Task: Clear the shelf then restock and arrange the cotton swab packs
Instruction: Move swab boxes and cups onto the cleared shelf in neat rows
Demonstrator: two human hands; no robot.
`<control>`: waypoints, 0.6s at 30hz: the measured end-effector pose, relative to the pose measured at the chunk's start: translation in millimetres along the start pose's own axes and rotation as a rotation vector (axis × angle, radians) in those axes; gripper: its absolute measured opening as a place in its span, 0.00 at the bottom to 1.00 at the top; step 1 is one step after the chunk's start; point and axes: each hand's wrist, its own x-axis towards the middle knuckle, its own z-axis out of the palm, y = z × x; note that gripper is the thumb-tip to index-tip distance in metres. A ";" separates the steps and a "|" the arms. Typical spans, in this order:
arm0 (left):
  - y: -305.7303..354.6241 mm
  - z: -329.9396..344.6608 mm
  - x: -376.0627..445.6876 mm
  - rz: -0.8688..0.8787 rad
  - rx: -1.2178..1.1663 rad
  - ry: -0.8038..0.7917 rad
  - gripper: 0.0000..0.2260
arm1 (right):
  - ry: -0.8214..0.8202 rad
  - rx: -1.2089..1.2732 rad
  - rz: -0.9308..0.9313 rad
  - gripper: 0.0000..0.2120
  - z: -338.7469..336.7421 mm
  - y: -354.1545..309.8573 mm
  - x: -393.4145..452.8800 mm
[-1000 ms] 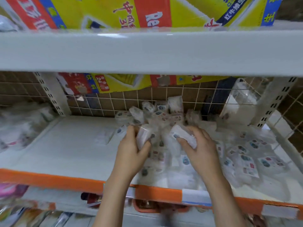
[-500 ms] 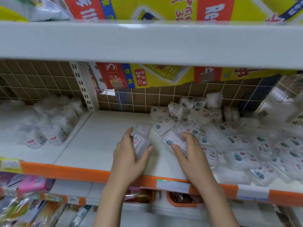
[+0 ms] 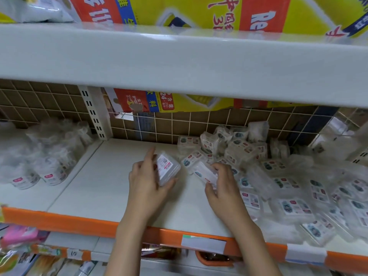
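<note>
White shelf [image 3: 111,186]; clear, seemingly rigid packs [image 3: 288,206].

A bare stretch of the white metal shelf [image 3: 111,188] lay open between the clear bagged goods [image 3: 45,156] at left and the heaped clear plastic cotton swab packs [image 3: 288,186] at right, under the low upper white shelf [image 3: 179,62].

We see both forearms reaching far. Left hand [image 3: 146,181] curls on something held, index finger pointing far. Right hand [image 3: 224,185] sits just right of it, fingers pinching.
</note>
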 end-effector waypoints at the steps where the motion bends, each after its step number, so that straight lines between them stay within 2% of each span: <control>1: 0.8 0.3 3.7 -0.004 -0.001 0.004 0.41 | -0.002 0.001 -0.004 0.17 -0.4 3.4 2.2; 10: -12.7 0.4 17.1 0.044 0.000 -0.051 0.38 | -0.087 -0.003 0.088 0.18 12.4 9.4 13.1; 13: -24.2 -7.9 18.8 0.068 -0.007 -0.070 0.35 | -0.102 0.009 0.127 0.18 22.0 -1.0 19.5; 18: -66.2 -42.4 33.0 0.181 0.123 -0.042 0.31 | -0.118 0.014 0.188 0.15 56.4 -41.6 25.5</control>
